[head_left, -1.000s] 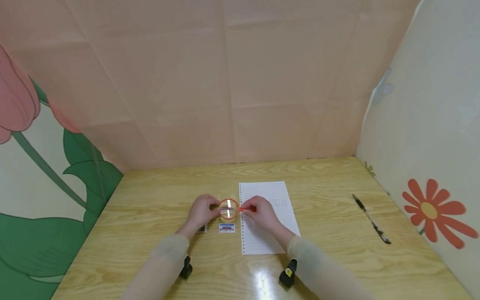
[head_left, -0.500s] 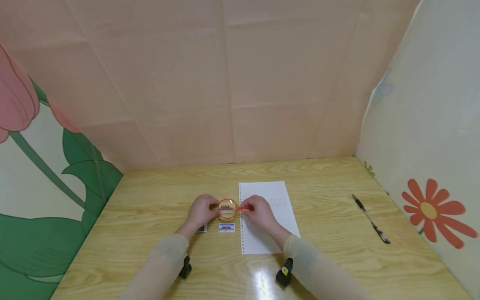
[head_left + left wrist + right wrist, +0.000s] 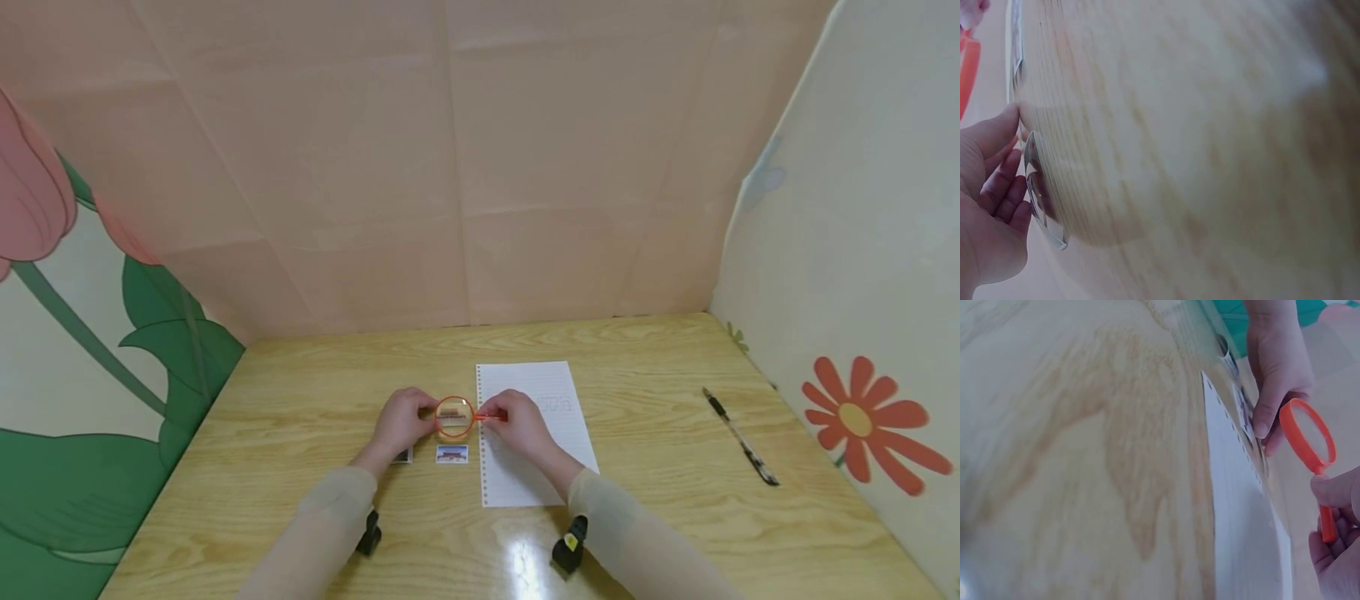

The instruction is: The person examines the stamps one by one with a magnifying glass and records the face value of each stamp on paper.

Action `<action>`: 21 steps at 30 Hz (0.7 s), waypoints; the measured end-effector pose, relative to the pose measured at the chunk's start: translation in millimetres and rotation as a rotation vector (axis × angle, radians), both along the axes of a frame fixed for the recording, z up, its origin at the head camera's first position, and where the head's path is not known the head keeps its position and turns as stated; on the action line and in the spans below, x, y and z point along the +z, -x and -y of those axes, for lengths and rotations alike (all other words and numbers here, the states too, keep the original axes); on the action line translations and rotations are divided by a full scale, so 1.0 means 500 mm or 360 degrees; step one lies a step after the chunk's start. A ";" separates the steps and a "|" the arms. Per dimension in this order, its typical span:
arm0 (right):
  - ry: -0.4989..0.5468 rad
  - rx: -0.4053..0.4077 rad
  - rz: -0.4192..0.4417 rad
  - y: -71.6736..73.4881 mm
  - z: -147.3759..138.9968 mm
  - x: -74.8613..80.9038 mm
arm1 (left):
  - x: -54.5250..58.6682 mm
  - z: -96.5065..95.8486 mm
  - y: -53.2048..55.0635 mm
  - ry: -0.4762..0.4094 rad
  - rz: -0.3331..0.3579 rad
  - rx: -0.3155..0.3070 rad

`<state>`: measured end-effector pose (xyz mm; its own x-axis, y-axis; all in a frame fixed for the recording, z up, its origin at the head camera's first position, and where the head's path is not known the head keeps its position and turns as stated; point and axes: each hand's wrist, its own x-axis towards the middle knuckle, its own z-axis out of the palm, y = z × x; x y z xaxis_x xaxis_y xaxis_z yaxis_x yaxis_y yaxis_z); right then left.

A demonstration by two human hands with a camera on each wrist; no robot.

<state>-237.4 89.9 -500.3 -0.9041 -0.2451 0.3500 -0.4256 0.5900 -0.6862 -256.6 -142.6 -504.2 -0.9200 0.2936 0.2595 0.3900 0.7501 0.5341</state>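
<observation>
My right hand (image 3: pixel 517 419) pinches the handle of a small red-orange magnifying glass (image 3: pixel 1308 434), its round lens tilted over a stamp (image 3: pixel 1264 464). That stamp shows through the lens in the head view. With thumb and fingers curled, my left hand (image 3: pixel 403 419) pinches the stamp's left end, close to the lens rim. Just in front lies another stamp (image 3: pixel 452 454) with a red-roofed building on it. A third, darker stamp (image 3: pixel 1044 194) with a curled edge sits below the left palm and is partly covered by it in the head view.
A sheet of lined, hole-punched paper (image 3: pixel 540 483) with faint outlined writing lies under the right hand. Farther right on the wooden table (image 3: pixel 300 517) is a black-gripped pen (image 3: pixel 741 437). Painted walls and a pinkish backdrop enclose the table's sides and back.
The magnifying glass has tilted slightly, so the bright glare bar across its lens is gone and the stamp shows more clearly. The right wrist has shifted slightly left; the left hand stays in place.
</observation>
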 end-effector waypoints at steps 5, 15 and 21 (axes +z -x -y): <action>-0.0009 -0.0003 0.0030 -0.001 0.001 0.007 | 0.000 0.001 0.001 -0.0013 0.0009 0.0001; -0.0009 -0.0009 0.0016 -0.004 0.000 0.003 | -0.001 -0.001 0.000 0.0004 -0.0006 -0.0003; -0.0010 -0.0011 0.0038 -0.003 -0.003 -0.001 | 0.000 0.001 -0.001 0.0008 -0.0019 -0.0011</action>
<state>-236.0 91.2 -500.7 -0.9139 -0.2409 0.3267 -0.4049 0.5970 -0.6926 -256.3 -143.0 -504.3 -0.9148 0.3012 0.2691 0.4016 0.7498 0.5258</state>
